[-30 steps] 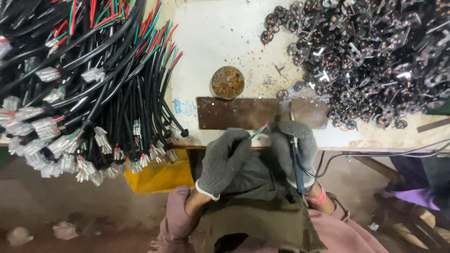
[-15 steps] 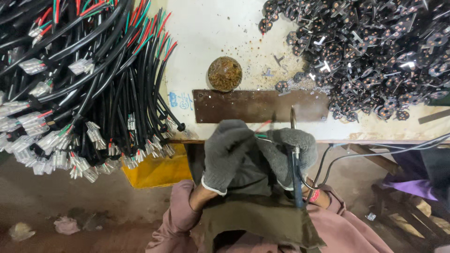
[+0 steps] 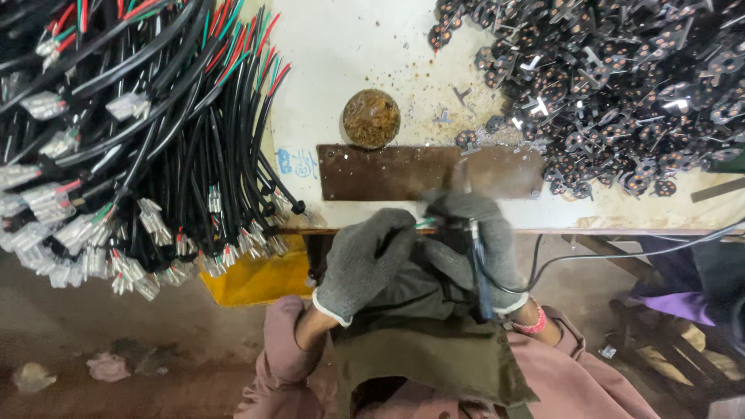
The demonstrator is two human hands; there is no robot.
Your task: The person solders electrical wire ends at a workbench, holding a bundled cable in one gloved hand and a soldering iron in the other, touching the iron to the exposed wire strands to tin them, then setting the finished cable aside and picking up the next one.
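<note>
Our gloved left hand (image 3: 365,260) pinching a green wire end (image 3: 424,224), our gloved right hand (image 3: 477,240) gripping a soldering iron (image 3: 477,260), brown metal plate (image 3: 403,171) just beyond, black cable bundle (image 3: 155,140) at left

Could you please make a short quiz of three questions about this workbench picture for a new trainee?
1. True or false: both hands wear grey knitted gloves.
2. What lies on the bench's left side? A) bundle of black cables B) books C) bottles
3. Which hand holds the corded tool?

Key:
1. True: left hand, right hand.
2. A: bundle of black cables; bench.
3. The right hand grips the corded tool.
</note>
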